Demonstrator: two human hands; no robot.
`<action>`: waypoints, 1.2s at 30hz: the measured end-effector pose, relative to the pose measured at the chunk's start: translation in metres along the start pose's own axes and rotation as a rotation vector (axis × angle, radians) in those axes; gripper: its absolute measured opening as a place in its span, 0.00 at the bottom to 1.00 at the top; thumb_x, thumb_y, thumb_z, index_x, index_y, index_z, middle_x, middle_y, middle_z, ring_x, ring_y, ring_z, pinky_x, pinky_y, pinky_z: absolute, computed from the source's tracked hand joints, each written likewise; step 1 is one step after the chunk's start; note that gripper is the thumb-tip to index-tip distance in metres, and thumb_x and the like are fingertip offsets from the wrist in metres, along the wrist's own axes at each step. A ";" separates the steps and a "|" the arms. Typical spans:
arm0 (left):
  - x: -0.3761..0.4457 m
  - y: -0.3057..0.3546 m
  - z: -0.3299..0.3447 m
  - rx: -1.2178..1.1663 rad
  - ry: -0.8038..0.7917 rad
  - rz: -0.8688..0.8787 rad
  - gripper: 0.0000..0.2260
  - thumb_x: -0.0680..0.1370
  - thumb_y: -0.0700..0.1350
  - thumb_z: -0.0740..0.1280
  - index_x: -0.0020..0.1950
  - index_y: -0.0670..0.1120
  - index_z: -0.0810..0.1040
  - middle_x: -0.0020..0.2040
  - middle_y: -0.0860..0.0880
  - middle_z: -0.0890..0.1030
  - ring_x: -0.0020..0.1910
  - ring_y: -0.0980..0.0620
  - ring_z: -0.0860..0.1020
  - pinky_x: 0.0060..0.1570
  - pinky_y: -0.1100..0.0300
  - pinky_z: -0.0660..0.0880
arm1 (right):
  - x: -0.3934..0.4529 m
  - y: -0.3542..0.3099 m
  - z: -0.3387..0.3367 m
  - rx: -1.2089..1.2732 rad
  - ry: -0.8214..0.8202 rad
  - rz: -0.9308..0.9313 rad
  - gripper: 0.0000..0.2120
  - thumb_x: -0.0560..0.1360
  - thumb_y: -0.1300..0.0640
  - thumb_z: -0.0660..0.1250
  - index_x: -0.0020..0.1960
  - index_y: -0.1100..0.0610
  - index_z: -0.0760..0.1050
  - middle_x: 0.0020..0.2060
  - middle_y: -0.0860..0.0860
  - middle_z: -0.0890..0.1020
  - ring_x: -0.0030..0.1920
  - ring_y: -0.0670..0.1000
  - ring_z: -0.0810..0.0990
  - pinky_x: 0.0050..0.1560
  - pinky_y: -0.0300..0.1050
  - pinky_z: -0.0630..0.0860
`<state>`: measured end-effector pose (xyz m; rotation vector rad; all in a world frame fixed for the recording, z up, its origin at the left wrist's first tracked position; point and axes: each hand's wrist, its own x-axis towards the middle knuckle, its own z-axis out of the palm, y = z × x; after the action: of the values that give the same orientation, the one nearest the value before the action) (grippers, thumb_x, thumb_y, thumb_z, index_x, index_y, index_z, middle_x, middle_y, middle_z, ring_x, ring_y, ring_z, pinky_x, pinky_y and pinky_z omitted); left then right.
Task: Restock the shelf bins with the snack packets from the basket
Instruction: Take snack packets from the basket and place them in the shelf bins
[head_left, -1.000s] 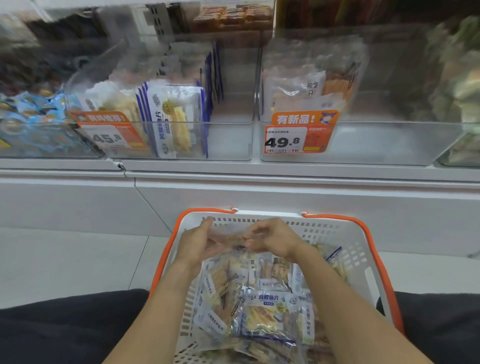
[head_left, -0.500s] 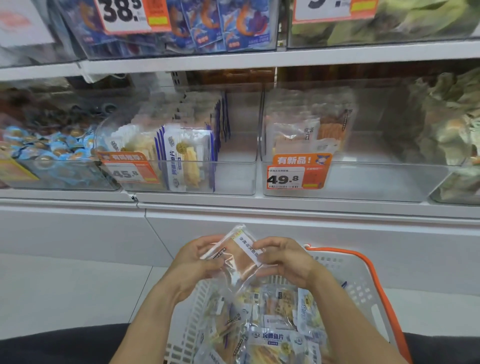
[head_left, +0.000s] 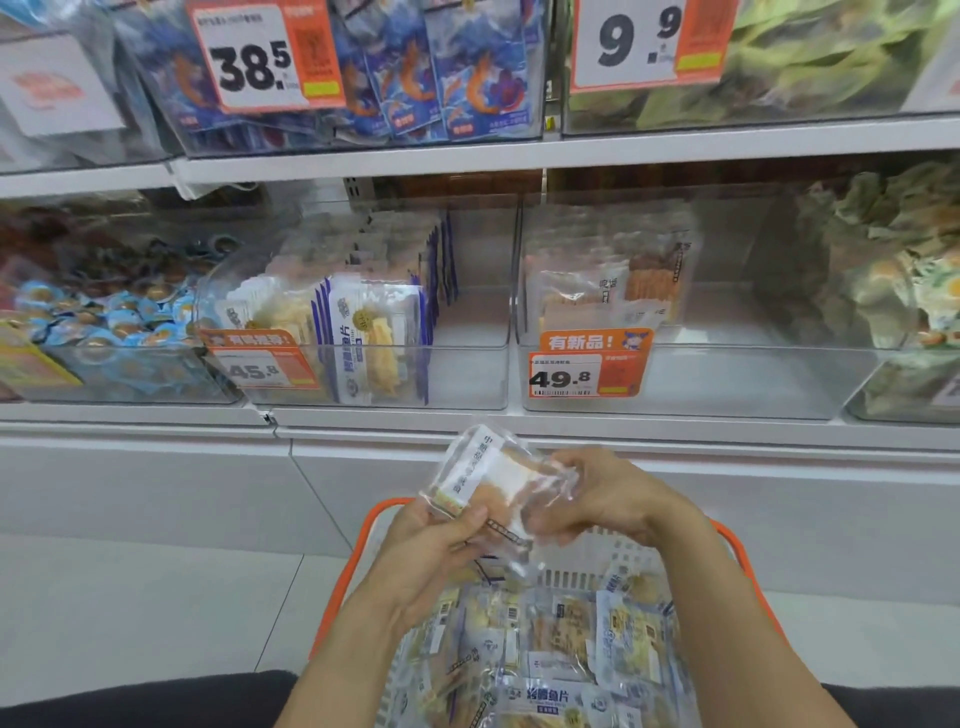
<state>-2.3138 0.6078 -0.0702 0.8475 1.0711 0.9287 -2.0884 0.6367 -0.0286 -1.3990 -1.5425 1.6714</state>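
Observation:
Both hands hold one clear snack packet (head_left: 493, 480) with a white label above the basket. My left hand (head_left: 434, 545) pinches its lower left corner between thumb and fingers. My right hand (head_left: 597, 496) grips its right side. Below them sits a white basket with an orange rim (head_left: 740, 553), filled with several more packets (head_left: 545, 654). On the shelf ahead, a clear bin with a 45.8 tag (head_left: 467, 374) holds blue-edged packets on its left side. Beside it, the clear bin with a 49.8 tag (head_left: 727, 379) holds a few clear packets at its back left.
A bin of small blue-wrapped snacks (head_left: 104, 332) stands at the left and a bin of green-wrapped ones (head_left: 904, 291) at the right. An upper shelf carries blue shrimp packets (head_left: 441, 78) and green bags. White floor lies left of the basket.
Both hands lifted a clear packet out of the basket and raised it. The view tilted up, bringing the upper shelf into sight.

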 end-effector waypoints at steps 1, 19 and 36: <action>-0.001 0.002 0.001 -0.001 -0.010 -0.012 0.21 0.73 0.40 0.74 0.64 0.40 0.72 0.57 0.32 0.81 0.59 0.37 0.81 0.59 0.44 0.78 | -0.004 -0.004 -0.006 -0.007 0.059 -0.027 0.21 0.65 0.71 0.80 0.54 0.62 0.77 0.40 0.58 0.86 0.37 0.53 0.85 0.37 0.45 0.80; 0.004 0.106 0.101 0.639 0.264 0.698 0.22 0.74 0.46 0.75 0.65 0.49 0.72 0.60 0.54 0.77 0.58 0.58 0.76 0.61 0.69 0.71 | -0.071 -0.092 -0.058 -0.064 0.764 -0.908 0.15 0.69 0.71 0.76 0.54 0.61 0.81 0.37 0.34 0.84 0.43 0.34 0.83 0.44 0.28 0.75; 0.078 0.095 0.095 1.114 0.449 0.853 0.49 0.69 0.66 0.72 0.80 0.50 0.50 0.69 0.47 0.72 0.67 0.49 0.65 0.67 0.57 0.57 | 0.065 -0.095 -0.197 -0.742 0.860 0.110 0.27 0.61 0.33 0.78 0.45 0.55 0.82 0.41 0.49 0.85 0.41 0.51 0.84 0.45 0.44 0.83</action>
<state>-2.2258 0.7039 0.0147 2.2043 1.6883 1.2318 -1.9659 0.8050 0.0653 -2.1853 -1.5666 0.3331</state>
